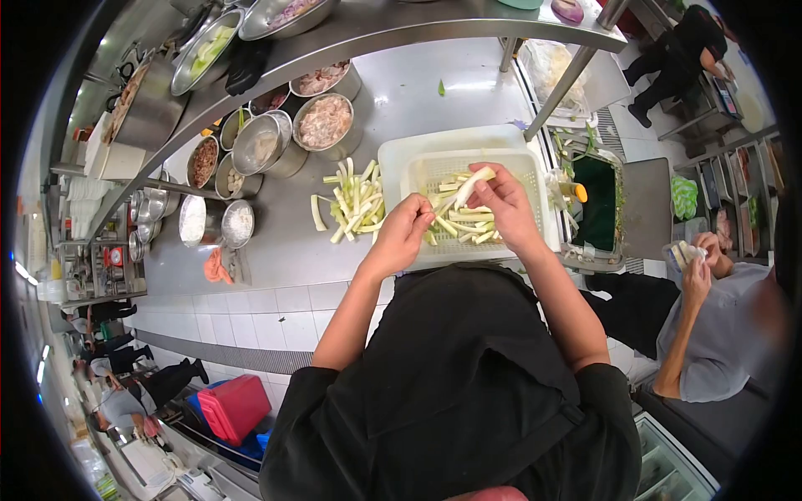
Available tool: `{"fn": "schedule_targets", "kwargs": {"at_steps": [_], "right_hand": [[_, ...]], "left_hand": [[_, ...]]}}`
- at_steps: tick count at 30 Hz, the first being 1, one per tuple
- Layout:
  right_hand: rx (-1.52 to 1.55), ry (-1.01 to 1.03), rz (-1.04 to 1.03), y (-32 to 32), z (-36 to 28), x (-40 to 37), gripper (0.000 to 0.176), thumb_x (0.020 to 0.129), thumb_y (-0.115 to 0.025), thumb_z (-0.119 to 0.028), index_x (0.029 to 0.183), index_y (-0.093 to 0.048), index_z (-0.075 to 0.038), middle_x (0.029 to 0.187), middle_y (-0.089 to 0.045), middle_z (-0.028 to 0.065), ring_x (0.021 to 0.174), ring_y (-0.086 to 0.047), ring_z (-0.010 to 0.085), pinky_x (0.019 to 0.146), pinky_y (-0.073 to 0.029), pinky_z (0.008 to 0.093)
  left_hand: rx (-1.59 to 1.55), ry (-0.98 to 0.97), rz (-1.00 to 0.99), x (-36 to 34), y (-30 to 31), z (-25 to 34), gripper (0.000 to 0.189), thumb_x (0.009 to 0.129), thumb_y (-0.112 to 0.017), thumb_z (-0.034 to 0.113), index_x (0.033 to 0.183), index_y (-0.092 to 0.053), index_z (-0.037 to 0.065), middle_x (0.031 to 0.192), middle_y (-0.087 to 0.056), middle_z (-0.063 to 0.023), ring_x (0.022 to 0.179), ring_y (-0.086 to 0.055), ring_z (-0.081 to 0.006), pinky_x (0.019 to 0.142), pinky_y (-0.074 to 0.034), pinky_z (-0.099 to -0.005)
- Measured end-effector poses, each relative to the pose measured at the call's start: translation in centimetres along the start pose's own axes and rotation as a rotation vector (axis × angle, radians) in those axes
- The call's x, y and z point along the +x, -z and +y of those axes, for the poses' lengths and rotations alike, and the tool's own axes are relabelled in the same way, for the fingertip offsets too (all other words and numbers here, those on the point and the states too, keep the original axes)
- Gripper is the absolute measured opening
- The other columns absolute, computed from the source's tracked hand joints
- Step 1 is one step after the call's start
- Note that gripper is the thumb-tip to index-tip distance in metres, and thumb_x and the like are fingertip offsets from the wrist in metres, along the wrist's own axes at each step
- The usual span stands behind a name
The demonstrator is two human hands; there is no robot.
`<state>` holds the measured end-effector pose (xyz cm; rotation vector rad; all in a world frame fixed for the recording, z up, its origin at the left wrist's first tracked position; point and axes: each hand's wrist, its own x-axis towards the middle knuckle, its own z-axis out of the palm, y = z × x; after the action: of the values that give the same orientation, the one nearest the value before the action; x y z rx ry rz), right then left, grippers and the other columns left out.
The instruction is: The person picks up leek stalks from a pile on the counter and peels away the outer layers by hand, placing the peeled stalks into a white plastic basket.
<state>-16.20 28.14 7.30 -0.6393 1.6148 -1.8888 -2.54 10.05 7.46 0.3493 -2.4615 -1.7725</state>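
Right grip (501,200) clamps pale stalk (469,184), left grip (405,230) curled, contents unclear; I'd work low over basket (525,169) so strips (468,225) drop in.

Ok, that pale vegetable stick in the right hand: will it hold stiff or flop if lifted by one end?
Probably stiff: the pale vegetable stick juts out straight from where the right hand pinches it near its upper end. Likely light, since fingertips alone seem to carry it. Its pale cut flesh shows, so it may be slippery.
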Motion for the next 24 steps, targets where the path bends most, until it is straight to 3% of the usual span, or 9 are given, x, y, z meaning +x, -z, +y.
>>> {"fn": "schedule_targets", "kwargs": {"at_steps": [2, 5, 8, 10, 13, 17, 24], "right_hand": [[0.166, 0.031, 0.163, 0.4, 0.2, 0.1, 0.030, 0.105, -0.057, -0.014, 0.133, -0.055, -0.002, 0.093, -0.066, 0.0052, 0.083, -0.064, 0.0121, 0.079, -0.054, 0.0282], [0.234, 0.072, 0.242, 2.0, 0.5, 0.4, 0.034, 0.105, -0.056, -0.012, 0.138, -0.051, -0.003, 0.096, -0.067, 0.0069, 0.084, -0.065, 0.0131, 0.080, -0.054, 0.0286], [0.103, 0.112, 0.194, 2.1, -0.3, -0.1, 0.036, 0.104, -0.053, -0.008, 0.139, -0.047, -0.004, 0.099, -0.066, 0.0087, 0.084, -0.063, 0.0134, 0.079, -0.053, 0.0282], [0.047, 0.139, 0.142, 1.5, -0.3, -0.4, 0.036, 0.104, -0.052, -0.007, 0.139, -0.047, -0.005, 0.100, -0.066, 0.0097, 0.085, -0.063, 0.0138, 0.079, -0.053, 0.0284], [0.043, 0.099, 0.036, 0.1, -0.2, -0.9, 0.037, 0.103, -0.051, -0.006, 0.140, -0.046, -0.005, 0.095, -0.065, 0.0083, 0.083, -0.061, 0.0116, 0.077, -0.051, 0.0273], [-0.003, 0.062, 0.063, -0.4, -0.3, -1.2, 0.035, 0.105, -0.049, -0.007, 0.139, -0.047, -0.005, 0.094, -0.065, 0.0073, 0.082, -0.061, 0.0118, 0.077, -0.052, 0.0282], [-0.028, 0.050, 0.141, -0.7, 0.0, -1.4, 0.027, 0.102, -0.048, -0.002, 0.128, -0.055, 0.000, 0.087, -0.067, 0.0066, 0.077, -0.065, 0.0117, 0.072, -0.055, 0.0270]], "left_hand": [[-0.054, 0.029, -0.006, -0.1, 0.4, -0.1, 0.010, 0.100, -0.057, 0.007, 0.097, -0.048, 0.002, 0.081, -0.052, -0.0098, 0.072, -0.047, -0.0215, 0.068, -0.042, -0.0348], [0.002, 0.026, -0.017, 0.1, 0.9, -0.4, 0.011, 0.101, -0.057, 0.007, 0.097, -0.048, 0.002, 0.082, -0.053, -0.0095, 0.074, -0.049, -0.0203, 0.070, -0.044, -0.0344], [0.118, 0.025, -0.047, 0.3, 0.4, -0.1, 0.011, 0.100, -0.059, 0.008, 0.099, -0.050, 0.001, 0.087, -0.057, -0.0103, 0.082, -0.057, -0.0196, 0.074, -0.049, -0.0339], [-0.037, -0.113, 0.061, 0.9, -1.2, 1.8, 0.022, 0.101, -0.061, 0.011, 0.120, -0.054, 0.003, 0.097, -0.062, -0.0052, 0.084, -0.063, -0.0139, 0.073, -0.051, -0.0272], [-0.011, -0.133, 0.039, 1.9, -2.2, 4.8, 0.034, 0.100, -0.063, 0.013, 0.132, -0.059, 0.005, 0.099, -0.065, -0.0079, 0.086, -0.065, -0.0160, 0.072, -0.052, -0.0288], [0.138, -0.252, 0.176, 2.5, -3.6, 5.4, 0.026, 0.096, -0.067, 0.008, 0.121, -0.070, 0.004, 0.094, -0.066, -0.0098, 0.080, -0.068, -0.0188, 0.070, -0.057, -0.0316], [0.132, -0.238, 0.149, 2.0, -4.0, 5.2, 0.024, 0.096, -0.068, 0.006, 0.119, -0.069, 0.001, 0.092, -0.067, -0.0104, 0.079, -0.071, -0.0190, 0.070, -0.057, -0.0316]]}}
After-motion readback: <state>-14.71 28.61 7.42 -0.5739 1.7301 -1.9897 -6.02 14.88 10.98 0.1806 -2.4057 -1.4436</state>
